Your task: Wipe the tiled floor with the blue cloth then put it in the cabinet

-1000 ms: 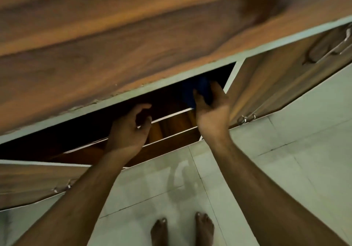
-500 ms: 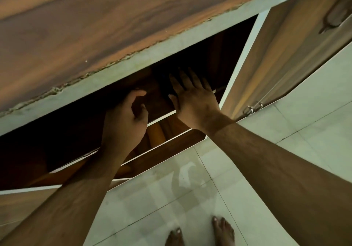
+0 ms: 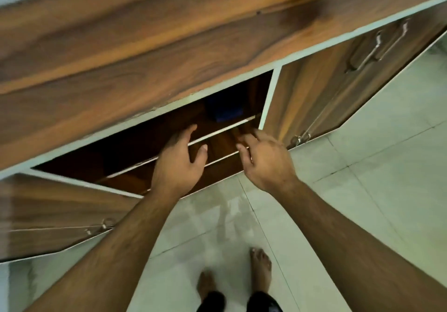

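Pale floor tiles (image 3: 362, 190) with thin dark joints spread below a wooden cabinet (image 3: 145, 53), whose brown grain top fills the upper part of the view. Both doors stand open: the left door (image 3: 48, 215) swings out at lower left, the right door (image 3: 326, 99) at upper right, with metal handles (image 3: 377, 45) on the panel just past it. Inside the dark opening, the blue cloth (image 3: 226, 113) lies on the upper shelf (image 3: 225, 130), toward the right side and back from the shelf's white front edge. Neither hand touches it. The left hand (image 3: 179, 159) is held in front of the shelf edge, fingers loosely curled and thumb apart, holding nothing. The right hand (image 3: 263, 159) is blurred, its fingers spread and relaxed, empty, near the right side of the opening. Two bare feet (image 3: 260, 270) stand on the tiles below.
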